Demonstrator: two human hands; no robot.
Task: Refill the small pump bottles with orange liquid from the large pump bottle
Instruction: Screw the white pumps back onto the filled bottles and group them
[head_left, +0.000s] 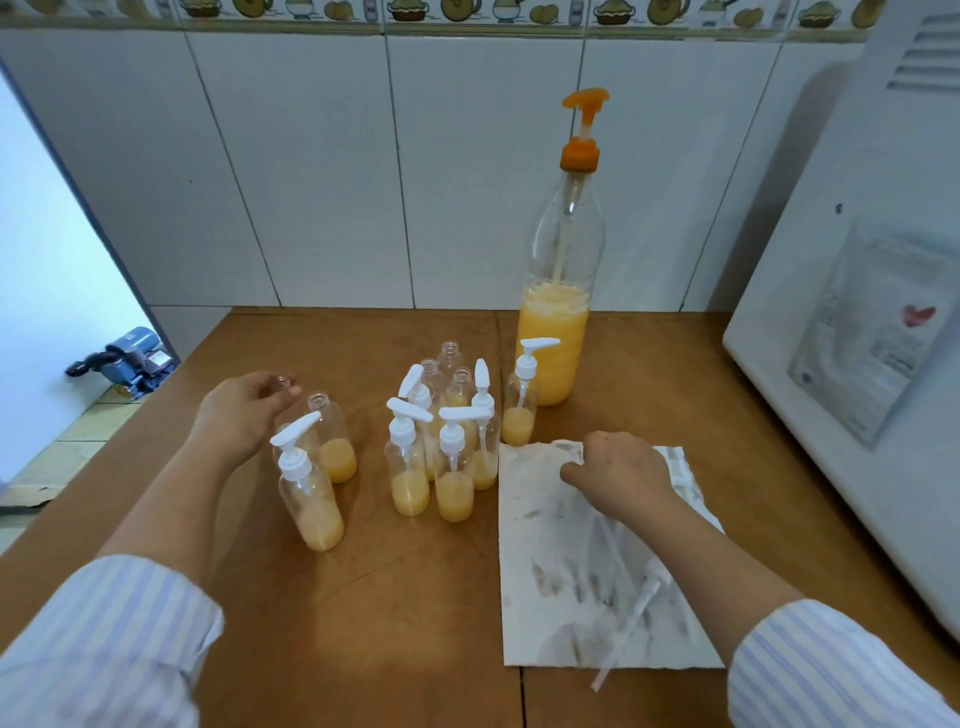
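A white-tiled wall and a brown wooden table (363, 597) frame the scene, with a white appliance (857, 260) close along the right hand's outer side. The left hand (241, 415) is curled round the neck of an uncapped small bottle (283, 387), most of which is hidden behind it. The right hand (623, 475) is lowered onto a stained paper towel (545, 545), its fingers bent over a loose pump top (678, 470); whether that top is actually gripped cannot be told. A second loose pump (631, 623) is seen nearer the right forearm, its tube reaching past the towel's near edge. Between the hands a tight cluster of small pump bottles (441, 452) is grouped, some capped and some open, each only partly filled with orange liquid. Two more stand just beside the left hand: a capped bottle (309, 493) and an open bottle (332, 441). The large pump bottle (558, 312), about half full, is placed beyond the right hand, near the wall. A spill is judged the main risk: the small bottles are crowded, so one could be toppled by a sleeve or wrist carried across them, and an open one would leak. Little room is left between the towel and the appliance; more free surface is offered near the table's front edge
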